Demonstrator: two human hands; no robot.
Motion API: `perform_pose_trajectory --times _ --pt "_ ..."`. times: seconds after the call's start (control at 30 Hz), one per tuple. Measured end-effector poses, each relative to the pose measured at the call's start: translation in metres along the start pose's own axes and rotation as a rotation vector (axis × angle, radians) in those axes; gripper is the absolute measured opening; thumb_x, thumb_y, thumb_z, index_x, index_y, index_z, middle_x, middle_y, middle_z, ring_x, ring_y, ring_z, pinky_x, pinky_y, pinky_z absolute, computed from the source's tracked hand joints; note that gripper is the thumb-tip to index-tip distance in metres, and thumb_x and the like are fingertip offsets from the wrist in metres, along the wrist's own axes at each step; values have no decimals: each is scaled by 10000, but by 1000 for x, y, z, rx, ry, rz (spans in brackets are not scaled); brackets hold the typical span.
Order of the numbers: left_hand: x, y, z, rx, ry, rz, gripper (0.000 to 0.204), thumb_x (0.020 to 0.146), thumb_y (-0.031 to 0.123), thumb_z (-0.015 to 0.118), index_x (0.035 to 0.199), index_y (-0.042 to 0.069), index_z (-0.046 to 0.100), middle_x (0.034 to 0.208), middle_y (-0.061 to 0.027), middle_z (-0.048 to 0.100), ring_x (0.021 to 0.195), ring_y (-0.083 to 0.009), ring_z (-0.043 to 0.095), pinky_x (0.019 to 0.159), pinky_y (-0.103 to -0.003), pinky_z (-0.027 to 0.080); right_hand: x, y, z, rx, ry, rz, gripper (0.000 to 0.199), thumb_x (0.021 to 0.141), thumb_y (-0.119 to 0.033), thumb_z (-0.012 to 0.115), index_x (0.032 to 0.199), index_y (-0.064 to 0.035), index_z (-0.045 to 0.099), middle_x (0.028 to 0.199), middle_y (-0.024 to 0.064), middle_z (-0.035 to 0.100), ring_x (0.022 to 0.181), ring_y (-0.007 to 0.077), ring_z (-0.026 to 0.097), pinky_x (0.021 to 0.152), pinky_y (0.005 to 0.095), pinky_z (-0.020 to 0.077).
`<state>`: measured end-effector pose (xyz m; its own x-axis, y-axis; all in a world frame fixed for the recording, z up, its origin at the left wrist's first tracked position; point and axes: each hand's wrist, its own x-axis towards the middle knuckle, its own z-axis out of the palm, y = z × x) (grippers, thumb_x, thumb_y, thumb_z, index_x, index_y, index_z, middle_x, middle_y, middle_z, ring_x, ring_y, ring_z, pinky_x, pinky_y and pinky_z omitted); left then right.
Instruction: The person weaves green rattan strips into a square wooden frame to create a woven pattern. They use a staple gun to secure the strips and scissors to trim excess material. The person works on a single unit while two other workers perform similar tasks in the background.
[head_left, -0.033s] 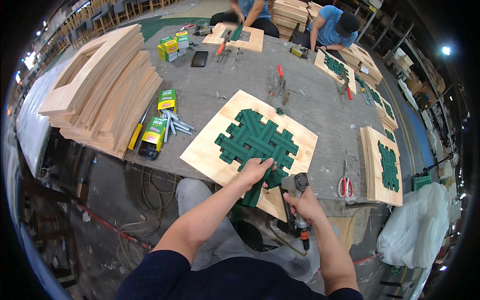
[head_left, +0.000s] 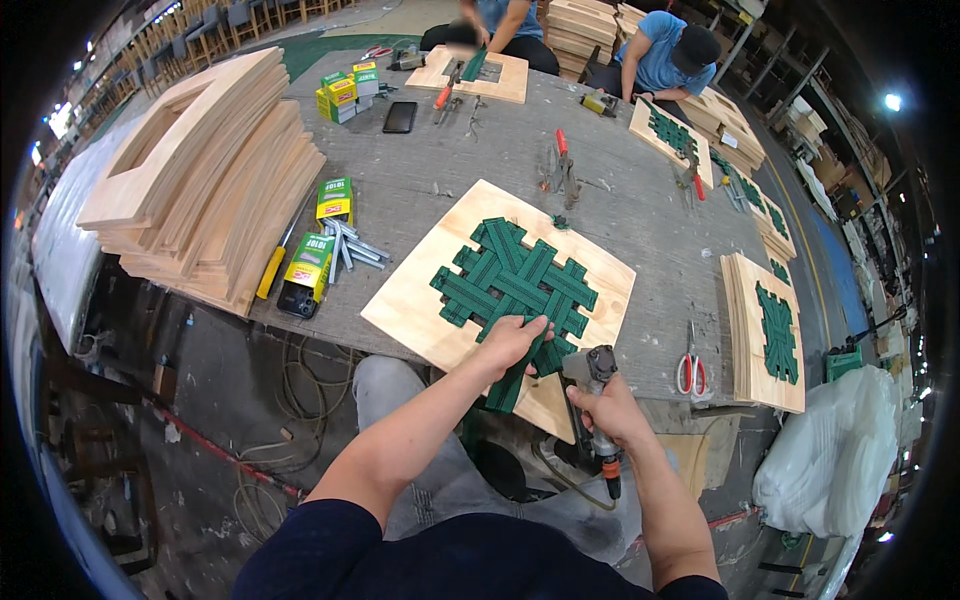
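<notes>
A square plywood board (head_left: 418,285) lies on the table's near edge, one corner jutting out toward my lap. Dark green webbing straps (head_left: 515,275) are woven criss-cross over its middle. My left hand (head_left: 512,345) is closed on a green webbing strap (head_left: 507,390) at the near side of the weave, its end hanging over the board. In my right hand (head_left: 615,408) is a grey air stapler (head_left: 594,370) with an orange hose fitting, gripped by the handle. Its head sits beside the strap at the board's near right edge; whether it touches the wood I cannot tell.
Cut-out plywood panels (head_left: 215,200) are stacked at the left. Nearby are staple boxes (head_left: 308,262), loose staple strips (head_left: 352,247) and a yellow-handled tool (head_left: 269,273). Red-handled pincers (head_left: 563,165) lie beyond the board, scissors (head_left: 691,372) to its right, webbed boards (head_left: 765,330) farther right. Two people work opposite.
</notes>
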<state>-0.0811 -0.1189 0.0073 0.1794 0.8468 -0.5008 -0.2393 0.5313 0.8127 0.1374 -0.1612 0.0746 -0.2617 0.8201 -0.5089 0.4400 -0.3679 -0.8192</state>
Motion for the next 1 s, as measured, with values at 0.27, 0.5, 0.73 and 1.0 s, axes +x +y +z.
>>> perform_pose_trajectory --times 0.27,0.5,0.73,1.0 --pt "0 3 0 2 6 -11 373 1064 366 558 1273 76 666 1190 -30 731 928 -134 695 592 -331 578 -1 -3 8 -33 -29 32 315 949 -142 739 1168 -42 536 781 10 618 511 86 547 441 276 429" --pt "0 1 -2 -3 34 -6 380 1065 367 559 1259 58 667 1153 -39 744 869 -140 698 576 -323 578 -4 -6 15 -30 -91 5 420 943 -125 739 1265 -54 479 795 13 615 514 87 543 448 275 431" --pt "-5 6 3 2 71 -1 384 1068 366 557 1251 46 662 1003 -94 754 741 -161 683 556 -325 571 -1 2 5 -16 -119 24 386 932 -110 743 1254 -33 544 813 23 636 533 101 567 444 276 444" --pt "-12 4 8 53 98 60 386 1057 354 572 1182 3 672 850 -107 713 710 -164 683 539 -318 579 5 29 -69 343 328 -3 251 935 -137 757 1086 -53 575 812 45 636 546 161 602 427 316 479"
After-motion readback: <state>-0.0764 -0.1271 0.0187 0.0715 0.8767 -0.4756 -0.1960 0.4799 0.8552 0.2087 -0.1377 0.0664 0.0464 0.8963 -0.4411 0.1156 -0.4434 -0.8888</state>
